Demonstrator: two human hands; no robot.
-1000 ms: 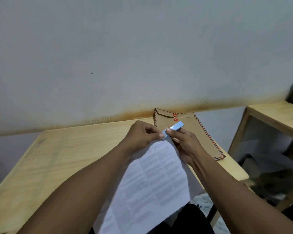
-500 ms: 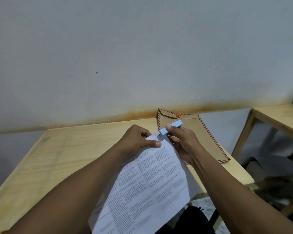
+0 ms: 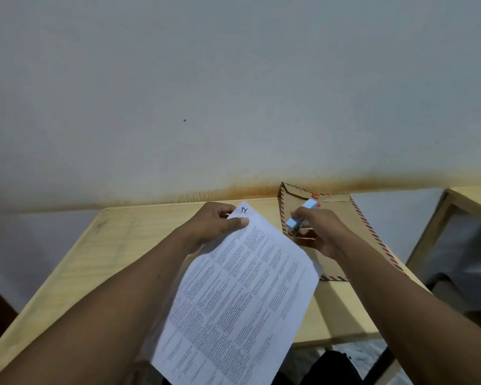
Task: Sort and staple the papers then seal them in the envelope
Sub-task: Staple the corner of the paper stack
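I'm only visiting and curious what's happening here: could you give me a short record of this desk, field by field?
Left hand: grips the papers at their top corner
Right hand: holds the stapler, apart from the papers
Envelope: lies on the table, beyond the right hand
Top sheet: printed text, handwritten mark at the corner
Staple: cannot tell whether one is in

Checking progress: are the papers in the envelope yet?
Out. The left hand holds the papers; the envelope lies flat on the table behind.
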